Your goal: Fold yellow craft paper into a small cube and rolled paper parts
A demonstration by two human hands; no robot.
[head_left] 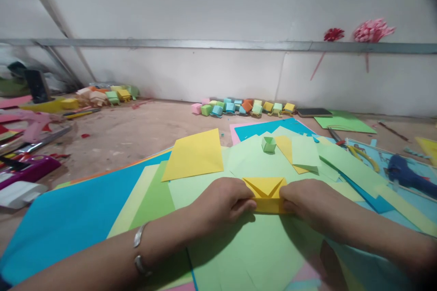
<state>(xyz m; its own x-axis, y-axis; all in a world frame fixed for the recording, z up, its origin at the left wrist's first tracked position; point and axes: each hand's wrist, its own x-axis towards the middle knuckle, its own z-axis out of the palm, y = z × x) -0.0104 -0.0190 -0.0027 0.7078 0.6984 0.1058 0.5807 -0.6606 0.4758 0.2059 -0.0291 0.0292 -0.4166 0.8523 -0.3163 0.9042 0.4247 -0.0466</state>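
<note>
Over pale green paper sheets spread on a brown bench, the left hand and right hand each pinch one end of a folded yellow paper rectangle; a small open-topped green paper box stands beyond it.

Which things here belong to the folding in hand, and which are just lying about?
Belonging, it seems:
folded yellow paper, pinched by left hand and right hand
pale green sheets beneath it

Probably just lying about:
yellow-handled tool
dark flat slab near the wall
white block
pink paper flower
</note>
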